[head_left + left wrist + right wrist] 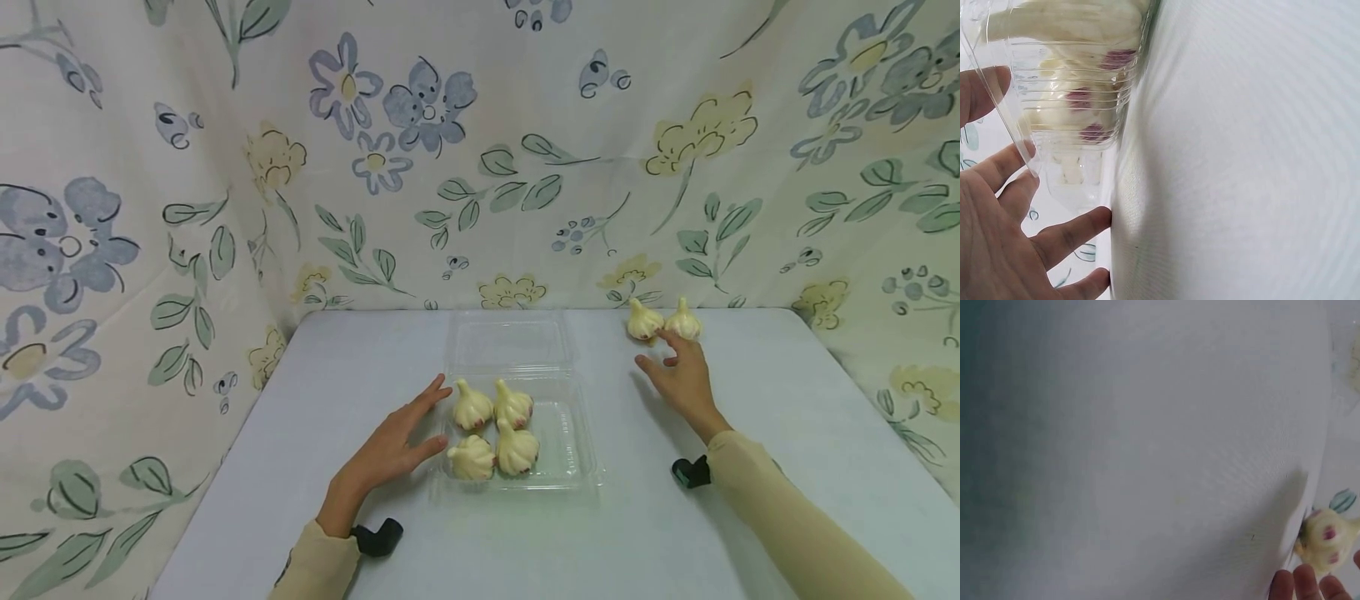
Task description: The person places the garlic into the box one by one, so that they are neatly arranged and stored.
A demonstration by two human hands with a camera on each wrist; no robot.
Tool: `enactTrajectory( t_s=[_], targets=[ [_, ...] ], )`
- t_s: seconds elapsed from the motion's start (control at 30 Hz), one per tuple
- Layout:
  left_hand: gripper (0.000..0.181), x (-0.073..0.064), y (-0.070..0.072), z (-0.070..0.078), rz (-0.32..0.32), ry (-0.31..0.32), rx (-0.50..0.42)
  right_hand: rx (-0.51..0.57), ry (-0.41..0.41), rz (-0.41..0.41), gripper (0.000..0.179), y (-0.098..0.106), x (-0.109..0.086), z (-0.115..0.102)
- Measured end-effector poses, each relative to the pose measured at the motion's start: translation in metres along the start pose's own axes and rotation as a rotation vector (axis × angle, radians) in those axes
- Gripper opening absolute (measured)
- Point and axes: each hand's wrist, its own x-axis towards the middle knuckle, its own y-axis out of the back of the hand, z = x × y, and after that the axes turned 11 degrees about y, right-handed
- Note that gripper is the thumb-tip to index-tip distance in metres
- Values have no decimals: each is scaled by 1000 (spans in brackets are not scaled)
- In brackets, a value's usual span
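A clear plastic clamshell box (pixel 566 433) lies with its lid (pixel 510 343) folded back, and several garlic bulbs (pixel 472 407) sit in its left and middle part. My left hand (pixel 390 446) is at the box's left side, thumb and fingers spread; in the left wrist view fingertips (pixel 1025 150) meet the clear rim. Two more garlic bulbs, one on the left (pixel 645 320) and one on the right (pixel 683 319), stand at the back right. Just in front of them is my right hand (pixel 686 379), thumb and index finger apart. The right wrist view shows a bulb (pixel 1329 539) beyond the fingertips (pixel 1305 582).
The white table (pixel 345 358) ends at a floral cloth (pixel 480 233) hanging behind it and along the sides. Each wrist wears a small black device, one on the left (pixel 378 537) and one on the right (pixel 690 472).
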Motion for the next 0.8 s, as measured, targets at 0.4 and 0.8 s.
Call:
enactTrajectory(
  t_s=[0.4, 0.8],
  targets=[
    [69, 1, -1, -3, -9, 21, -18, -5, 32, -15, 67, 2, 15, 5],
    [69, 1, -1, -4, -2, 16, -17, -2, 56, -52, 77, 3, 36, 9]
  ],
)
